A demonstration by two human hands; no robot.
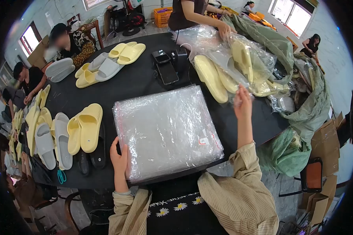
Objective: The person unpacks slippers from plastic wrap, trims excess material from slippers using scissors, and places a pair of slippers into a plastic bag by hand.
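Observation:
A thick stack of clear plastic bags lies on the black table in front of me, with a small red-and-white label near its right side. At the stack's left edge is my left hand, thumb and fingers apart, holding nothing. My right hand is raised to the right of the stack, its fingers closed at the edge of clear plastic around yellow slippers. What exactly its fingertips pinch is too small to make out. Beyond it, more bagged yellow slippers lie in crumpled plastic.
Yellow and grey slippers stand at the left. Another group lies at the back, near a black handheld device. A co-worker's hand touches plastic at the back right. Green sacks and cardboard boxes are at the right.

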